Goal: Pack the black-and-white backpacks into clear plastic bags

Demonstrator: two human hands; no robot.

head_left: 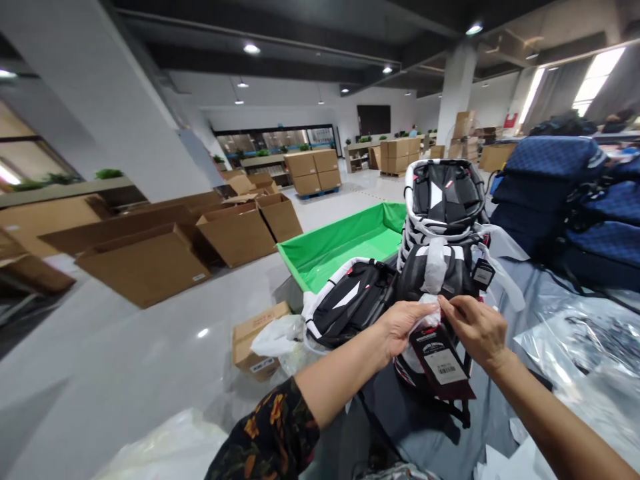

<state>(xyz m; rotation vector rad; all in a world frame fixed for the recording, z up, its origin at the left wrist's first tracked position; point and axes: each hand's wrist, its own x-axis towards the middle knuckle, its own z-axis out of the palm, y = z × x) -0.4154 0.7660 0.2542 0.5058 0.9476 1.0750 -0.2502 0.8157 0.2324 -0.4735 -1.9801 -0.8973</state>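
Note:
My left hand [403, 325] and my right hand [477, 328] meet over a black, white and red backpack [413, 370] lying on the table in front of me. Both pinch white wrapping paper [425, 319] at the bag's top, fingers closed. A dark hang tag with a barcode label [440, 363] dangles just below my hands. Behind them rises a tall stack of similar backpacks [443, 227], and another one lies on its side to the left [350, 300].
A green-lined bin [345, 243] stands beyond the stack. Blue backpacks [555, 193] pile up at the right, with clear plastic bags [580, 347] beside them. Open cardboard boxes [235, 230] crowd the floor at the left; a small box [253, 343] sits near the table.

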